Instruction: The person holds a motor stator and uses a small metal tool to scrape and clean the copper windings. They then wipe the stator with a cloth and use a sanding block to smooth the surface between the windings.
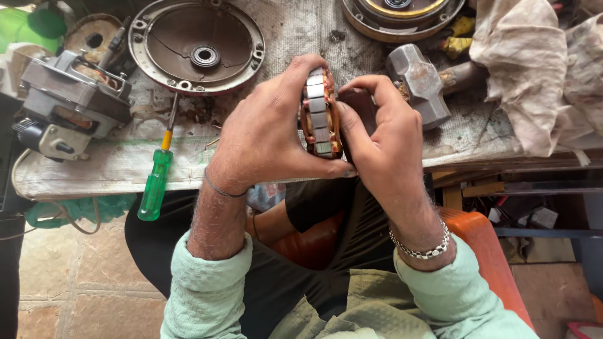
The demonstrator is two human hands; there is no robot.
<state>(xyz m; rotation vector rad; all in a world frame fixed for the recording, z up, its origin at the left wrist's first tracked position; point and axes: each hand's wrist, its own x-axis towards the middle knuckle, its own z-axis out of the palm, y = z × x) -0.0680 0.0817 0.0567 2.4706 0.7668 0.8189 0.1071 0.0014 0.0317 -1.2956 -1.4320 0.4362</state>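
Wound stator (320, 113) between left hand (267, 135) and right hand (383, 141)

Two hands (270, 135) (383, 144), one stator (320, 113), one screwdriver (156, 182), one hammer (418, 78), one motor (69, 103).

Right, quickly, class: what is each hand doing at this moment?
Left hand: closed around the motor stator, gripping its left side.
Right hand: closed on the same motor stator, fingers curled over its right side.

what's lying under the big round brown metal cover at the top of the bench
The round brown metal cover rests on a dirty grey woven sheet. A green-handled screwdriver's shaft runs toward its lower rim; the tip cannot be made out. Whatever lies beneath the cover is hidden.
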